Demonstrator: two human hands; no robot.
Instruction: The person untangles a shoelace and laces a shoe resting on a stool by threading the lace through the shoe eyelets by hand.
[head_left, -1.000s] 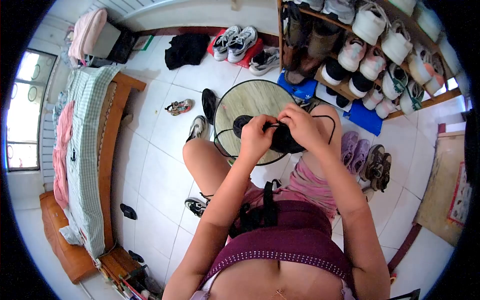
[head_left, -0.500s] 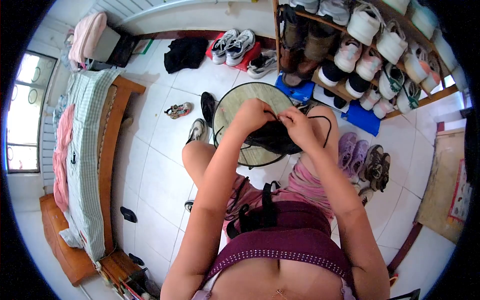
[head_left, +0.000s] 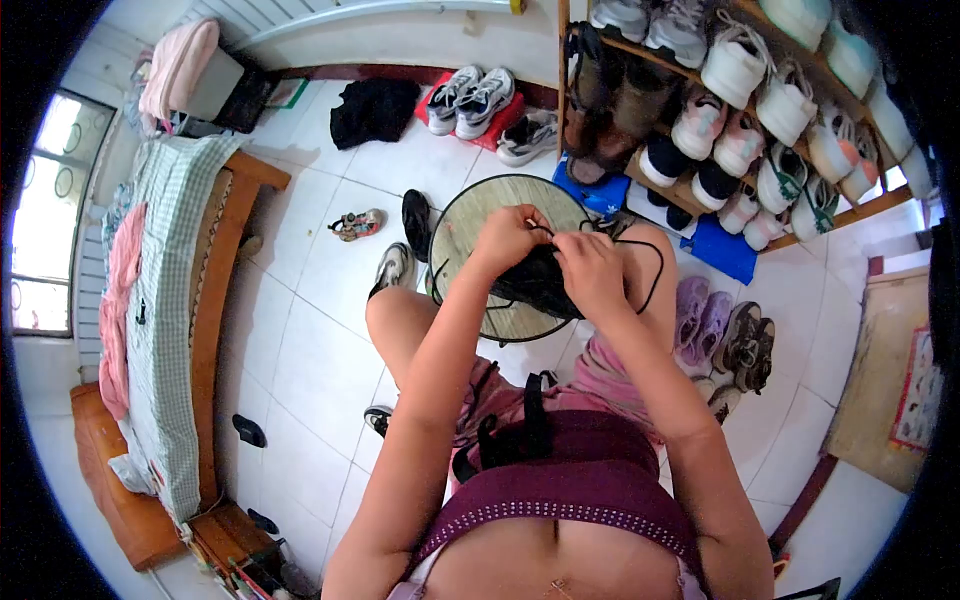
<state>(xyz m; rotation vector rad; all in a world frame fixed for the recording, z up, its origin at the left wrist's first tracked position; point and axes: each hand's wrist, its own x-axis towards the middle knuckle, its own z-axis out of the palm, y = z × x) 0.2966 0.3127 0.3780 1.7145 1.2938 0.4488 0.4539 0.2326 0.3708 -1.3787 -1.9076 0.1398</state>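
Observation:
A soft black item (head_left: 538, 282) with long thin cords rests over the round wood-patterned stool top (head_left: 465, 220) between my knees. Whether it is a shoe or a drawstring bag I cannot tell. At its upper edge, my left hand (head_left: 510, 240) pinches a black cord (head_left: 543, 232) between thumb and fingers. Close beside it, my right hand (head_left: 588, 268) is closed with its fingertips at the same cord, partly hiding the item. One loose cord (head_left: 660, 285) loops out over my right thigh, and another curls off toward the left.
A rack (head_left: 640, 48) full of shoes stands at the upper right, with blue boxes (head_left: 722, 250) below. Purple shoes (head_left: 702, 318) and brown shoes (head_left: 745, 345) lie right of my leg. A child's sandal (head_left: 358, 224) and a black shoe (head_left: 416, 220) lie left. A bed (head_left: 185, 300) runs along the left.
The view has shifted slightly. My fingers have moved a little along the cord at the black item's upper edge, and the right-hand loop has changed shape.

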